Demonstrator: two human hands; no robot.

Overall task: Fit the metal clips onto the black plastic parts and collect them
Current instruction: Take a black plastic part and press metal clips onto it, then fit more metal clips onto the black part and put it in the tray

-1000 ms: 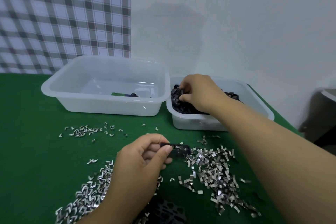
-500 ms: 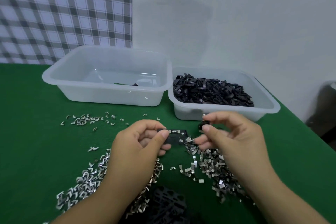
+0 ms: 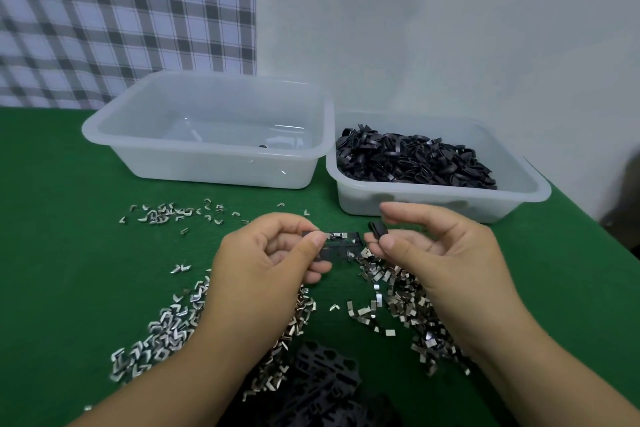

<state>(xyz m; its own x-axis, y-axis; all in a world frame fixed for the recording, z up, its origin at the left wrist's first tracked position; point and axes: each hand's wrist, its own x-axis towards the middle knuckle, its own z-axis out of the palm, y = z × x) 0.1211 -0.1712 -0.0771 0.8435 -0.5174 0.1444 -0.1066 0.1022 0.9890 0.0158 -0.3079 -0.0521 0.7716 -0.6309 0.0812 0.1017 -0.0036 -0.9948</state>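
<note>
Bottom centre, a black perforated piece [image 3: 322, 381] runs off the lower edge between the forearms, the left hand [image 3: 263, 263] covers one end of its black part [image 3: 341, 248], and the dark speck [image 3: 263, 146] in the tub [image 3: 207, 166] at centre left is too small to name.

The left hand [image 3: 273, 253] pinches a black fixture [image 3: 341, 246] (clip fitted), right hand [image 3: 436, 246] pinching a black part [image 3: 378, 229].

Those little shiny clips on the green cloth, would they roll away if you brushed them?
Probably not roll: the clips look bent and angular, not round. They seem thin and small, so they are likely light and quick to scatter; strays already lie apart from the heaps. The felt-like cloth may slow any sliding.
</note>
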